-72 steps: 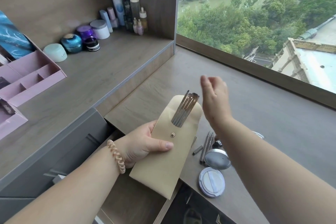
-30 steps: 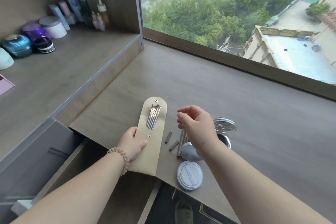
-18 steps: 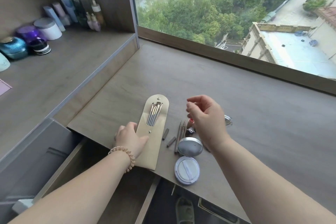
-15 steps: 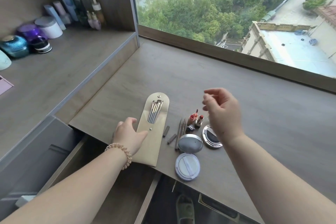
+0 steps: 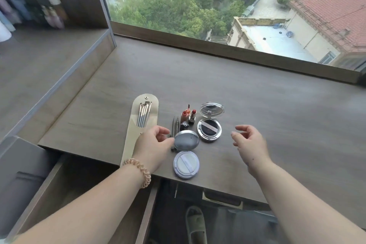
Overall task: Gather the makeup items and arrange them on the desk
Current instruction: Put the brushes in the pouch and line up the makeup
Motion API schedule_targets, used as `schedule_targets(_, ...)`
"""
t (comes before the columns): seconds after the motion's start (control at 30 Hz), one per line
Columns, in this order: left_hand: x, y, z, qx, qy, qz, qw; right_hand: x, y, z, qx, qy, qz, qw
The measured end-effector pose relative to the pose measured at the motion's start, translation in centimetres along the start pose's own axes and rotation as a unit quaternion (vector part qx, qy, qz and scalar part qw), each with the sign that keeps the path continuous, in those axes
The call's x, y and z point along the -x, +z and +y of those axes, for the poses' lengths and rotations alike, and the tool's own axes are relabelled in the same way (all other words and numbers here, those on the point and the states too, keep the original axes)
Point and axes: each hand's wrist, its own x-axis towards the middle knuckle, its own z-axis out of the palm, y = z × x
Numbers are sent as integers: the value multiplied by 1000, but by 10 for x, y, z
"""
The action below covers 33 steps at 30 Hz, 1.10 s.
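Head camera looks down on a brown desk under a window. The makeup lies in a cluster near the front edge. A beige brush pouch lies flap open with thin brushes showing, its lower end hanging past the edge over an open drawer. To its right lie two pencils, two lipsticks, an open compact with its mirror lid up, a grey round case and a white puff case nearest the edge. The left hand, a coil band on its wrist, covers the pouch's middle, fingers loosely curled and apart, tips beside the grey case, holding nothing. The right hand hovers right of the compact, fingers spread, empty. Blurred bottles stand on the raised shelf at left.
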Motion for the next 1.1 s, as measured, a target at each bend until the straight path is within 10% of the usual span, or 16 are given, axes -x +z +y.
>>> schedule_targets(0.47,-18,39,7,-186,-9,5,983,-67,17,-14,58,-51,-127,989)
schedule_targets(1.1,-7,63,43,-90,25,-71,993,-88,-33,-1,229,-193,-96,949)
